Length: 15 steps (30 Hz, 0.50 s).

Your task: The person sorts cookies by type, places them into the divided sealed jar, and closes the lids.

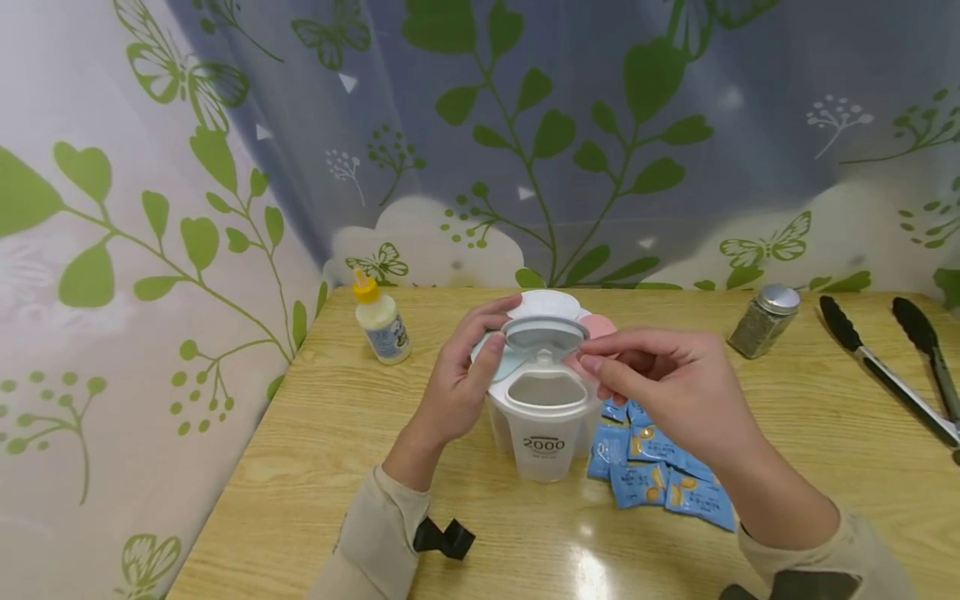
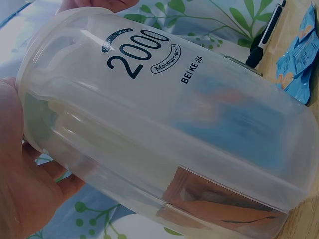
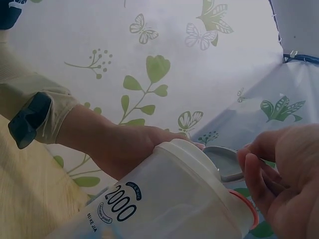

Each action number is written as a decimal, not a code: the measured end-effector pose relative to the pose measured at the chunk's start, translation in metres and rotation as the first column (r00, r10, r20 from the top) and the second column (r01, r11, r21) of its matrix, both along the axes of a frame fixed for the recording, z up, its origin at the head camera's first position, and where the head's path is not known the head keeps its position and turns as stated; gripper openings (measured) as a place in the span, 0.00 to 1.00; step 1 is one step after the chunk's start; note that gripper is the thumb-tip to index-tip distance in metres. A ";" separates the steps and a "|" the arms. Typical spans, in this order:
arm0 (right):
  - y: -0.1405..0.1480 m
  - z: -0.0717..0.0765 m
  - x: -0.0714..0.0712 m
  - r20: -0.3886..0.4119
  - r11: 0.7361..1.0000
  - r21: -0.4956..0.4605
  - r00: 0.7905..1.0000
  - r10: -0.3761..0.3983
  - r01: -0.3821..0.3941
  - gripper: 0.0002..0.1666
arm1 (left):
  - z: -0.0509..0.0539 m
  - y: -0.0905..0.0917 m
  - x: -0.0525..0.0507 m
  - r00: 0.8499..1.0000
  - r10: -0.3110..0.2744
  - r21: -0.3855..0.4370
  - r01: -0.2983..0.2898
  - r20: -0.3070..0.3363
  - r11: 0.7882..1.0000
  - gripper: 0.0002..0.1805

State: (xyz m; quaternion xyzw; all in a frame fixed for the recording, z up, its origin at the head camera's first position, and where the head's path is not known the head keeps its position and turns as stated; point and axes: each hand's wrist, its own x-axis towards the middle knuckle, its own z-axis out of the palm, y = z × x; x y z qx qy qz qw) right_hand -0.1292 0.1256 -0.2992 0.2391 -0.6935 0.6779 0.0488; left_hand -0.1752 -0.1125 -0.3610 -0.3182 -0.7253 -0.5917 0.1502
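So, centre of the head view, we have the translucent container (image 1: 543, 427), standing upright on the wooden counter (image 1: 300, 450), "2000" printed on its front, and our eyes go straight to the grey lid (image 1: 546, 335), raised behind the open front mouth (image 1: 547, 390)! Our left hand (image 1: 467, 371) wraps the container's upper left side, fingers curled at the rim, thumb over the top, and that's the brace we want: firm enough to stop the whole thing turning, we'd judge, without squashing the thin-looking walls. Over on the right, our right hand (image 1: 675, 379) has thumb and forefinger nearly closed, pinching the grey lid's edge, as the right wrist view shows nicely. Good technique from here, we reckon: guide that lid along its hinge's arc, no sideways twist, and keep the fingertips clear of the front mouth and of the pink lid (image 1: 598, 324) just beside. A jerk could strain the hinge or tip the container, so smooth and light does it. Just beside the base, right of centre, lie the blue packets (image 1: 656, 475), and through the wall in the left wrist view we spot more blue and an orange-brown packet (image 2: 219, 209), so keeping the container upright matters too
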 end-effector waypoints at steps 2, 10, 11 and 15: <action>0.002 0.000 0.000 0.027 1.000 0.010 1.000 0.009 -0.009 0.08 | 0.000 0.000 0.000 1.000 0.003 0.000 -0.003 -0.001 1.000 0.17; 0.020 -0.007 -0.004 0.087 0.998 0.040 0.995 0.042 -0.046 0.10 | -0.001 0.000 -0.001 1.000 0.005 -0.004 -0.005 -0.004 1.000 0.16; 0.023 -0.009 -0.004 0.088 0.998 0.046 0.995 0.038 -0.042 0.10 | -0.001 0.000 -0.001 1.000 0.004 -0.005 -0.005 -0.003 1.000 0.17; 0.036 -0.015 -0.003 0.088 0.998 0.056 0.995 0.037 -0.042 0.11 | -0.001 0.000 -0.001 1.000 0.005 -0.007 -0.005 -0.001 1.000 0.17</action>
